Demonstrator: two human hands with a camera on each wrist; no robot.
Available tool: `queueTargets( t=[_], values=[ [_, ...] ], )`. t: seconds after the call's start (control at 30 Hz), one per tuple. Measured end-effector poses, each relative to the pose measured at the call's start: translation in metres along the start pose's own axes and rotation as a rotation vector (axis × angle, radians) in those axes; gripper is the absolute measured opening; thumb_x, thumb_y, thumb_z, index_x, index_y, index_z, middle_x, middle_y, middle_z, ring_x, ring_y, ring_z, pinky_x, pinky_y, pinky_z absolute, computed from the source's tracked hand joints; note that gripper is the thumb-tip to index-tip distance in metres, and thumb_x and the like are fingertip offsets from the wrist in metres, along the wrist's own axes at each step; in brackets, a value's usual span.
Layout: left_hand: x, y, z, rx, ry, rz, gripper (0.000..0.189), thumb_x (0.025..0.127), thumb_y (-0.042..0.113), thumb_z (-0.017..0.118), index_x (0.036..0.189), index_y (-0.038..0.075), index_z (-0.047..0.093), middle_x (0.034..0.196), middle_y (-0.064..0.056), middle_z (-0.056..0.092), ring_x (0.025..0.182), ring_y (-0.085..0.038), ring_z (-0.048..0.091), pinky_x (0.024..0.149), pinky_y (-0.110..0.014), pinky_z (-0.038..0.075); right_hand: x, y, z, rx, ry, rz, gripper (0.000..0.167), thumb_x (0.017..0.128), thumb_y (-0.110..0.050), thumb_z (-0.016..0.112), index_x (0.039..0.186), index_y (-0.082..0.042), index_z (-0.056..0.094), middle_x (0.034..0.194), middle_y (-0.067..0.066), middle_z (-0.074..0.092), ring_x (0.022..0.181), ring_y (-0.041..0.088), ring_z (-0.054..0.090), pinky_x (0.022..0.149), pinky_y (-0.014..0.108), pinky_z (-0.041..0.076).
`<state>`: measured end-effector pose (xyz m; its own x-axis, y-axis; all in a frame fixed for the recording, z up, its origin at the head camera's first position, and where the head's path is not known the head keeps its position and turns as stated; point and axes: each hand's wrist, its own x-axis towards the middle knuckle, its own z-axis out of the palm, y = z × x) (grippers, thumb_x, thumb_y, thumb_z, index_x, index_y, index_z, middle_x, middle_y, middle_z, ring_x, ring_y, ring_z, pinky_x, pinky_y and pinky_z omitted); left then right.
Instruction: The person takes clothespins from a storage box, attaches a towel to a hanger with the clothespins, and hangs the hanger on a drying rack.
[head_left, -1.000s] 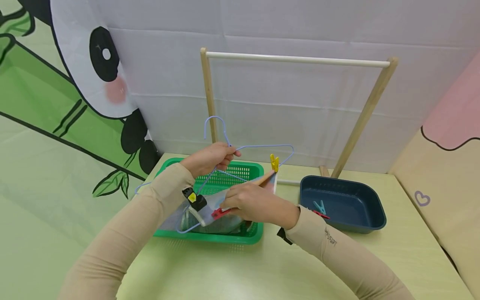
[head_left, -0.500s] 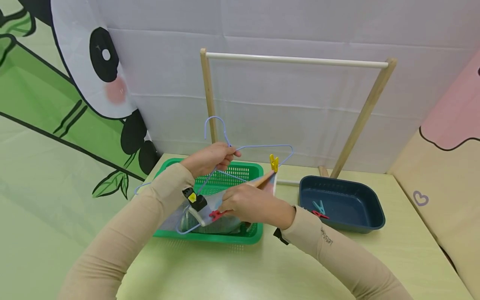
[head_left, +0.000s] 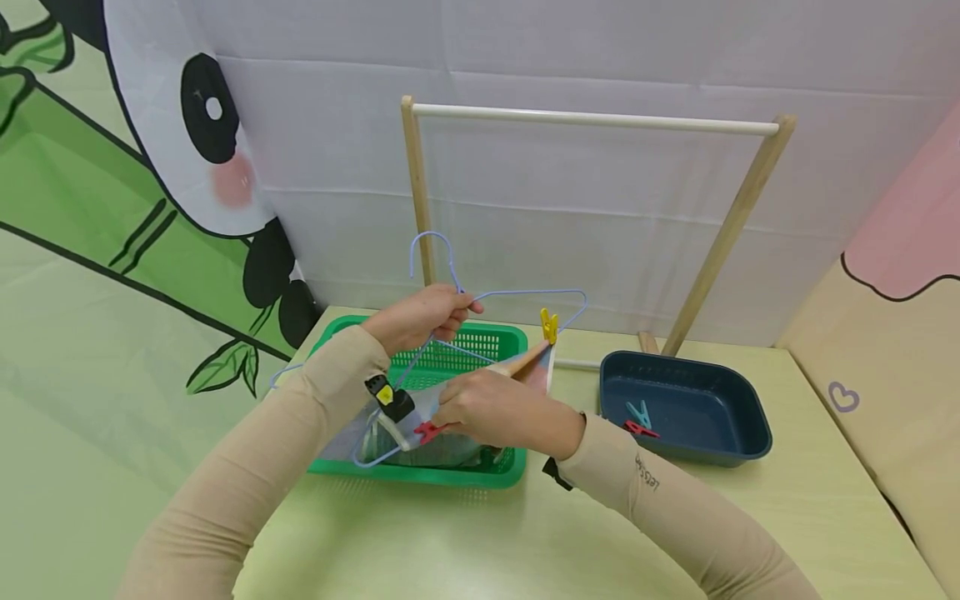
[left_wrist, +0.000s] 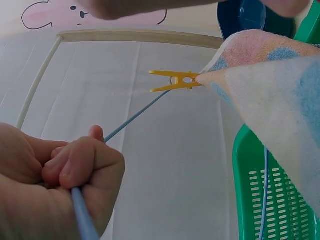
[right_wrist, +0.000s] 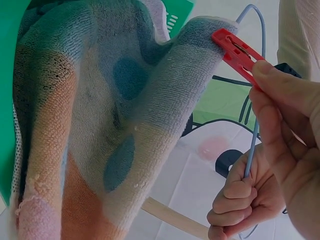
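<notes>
Left hand point(head_left: 427, 318): fingers curled tight around the blue wire hanger point(head_left: 532, 292), just below the hook. Hanger held tilted over the green basket point(head_left: 416, 477), hook up, one end dipping near the basket's near rim. Position of hand and hanger much the same as a second ago.

Right hand point(head_left: 495, 408): thumb and fingers pinch a red clip point(right_wrist: 239, 56). Main difference from the earlier head views: hand and clip have slid a little left, along the towel's edge toward the hanger's lower end. Right sleeve point(head_left: 660, 492) shifted left too, so the second red clip point(head_left: 641, 428) in the dark blue basin point(head_left: 705, 425) shows more fully now. Teal clip point(head_left: 638, 414) beside it, unmoved.

Towel point(right_wrist: 145, 100), patched in pastel colours with blue spots, hangs above the basket between the two clips. One corner sits in the jaws of the yellow clip point(head_left: 550, 327), which meets the hanger wire at its far end; unchanged. Red clip's nose is at the opposite corner, overlapping the cloth; cannot tell whether it bites the wire as well.

Wooden rack point(head_left: 600, 117) with a white bar stands behind. Basket and basin rest on the table point(head_left: 600, 542), basin to the right.
</notes>
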<state>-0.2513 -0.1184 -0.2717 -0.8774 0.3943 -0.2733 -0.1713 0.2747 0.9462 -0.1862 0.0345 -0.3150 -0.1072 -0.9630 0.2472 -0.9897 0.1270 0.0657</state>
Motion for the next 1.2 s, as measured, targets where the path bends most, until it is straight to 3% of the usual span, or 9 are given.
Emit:
queueTargets(
  t=[0.43,0.9,1.2],
  values=[
    [-0.002,0.002,0.001,0.003,0.000,0.006,0.030,0.106,0.020,0.029,0.105,-0.002,0.049,0.057,0.003,0.025,0.045,-0.010,0.019,0.050,-0.023,0.022,0.000,-0.002,0.004,-0.005,0.063,-0.002,0.009,0.083,-0.016,0.075,0.089,-0.011,0.073,0.082,-0.004,0.065,0.080,0.010,0.058,0.075,0.016,0.045],
    [-0.003,0.005,0.001,0.093,-0.029,0.032,0.031,0.106,0.020,0.030,0.108,-0.003,0.051,0.055,0.002,0.025,0.046,-0.012,0.020,0.052,-0.025,0.022,0.002,-0.001,0.013,-0.031,0.065,0.042,0.020,0.090,-0.020,0.068,0.106,-0.009,0.070,0.100,-0.001,0.066,0.096,0.013,0.058,0.087,0.019,0.043],
    [-0.004,0.005,0.000,0.078,-0.040,0.032,0.031,0.106,0.021,0.030,0.107,-0.003,0.051,0.056,0.003,0.025,0.047,-0.011,0.020,0.051,-0.025,0.022,0.000,0.001,0.014,-0.017,0.075,0.057,0.027,0.092,-0.021,0.065,0.114,-0.007,0.067,0.109,0.001,0.065,0.103,0.014,0.057,0.092,0.020,0.041]
  ],
)
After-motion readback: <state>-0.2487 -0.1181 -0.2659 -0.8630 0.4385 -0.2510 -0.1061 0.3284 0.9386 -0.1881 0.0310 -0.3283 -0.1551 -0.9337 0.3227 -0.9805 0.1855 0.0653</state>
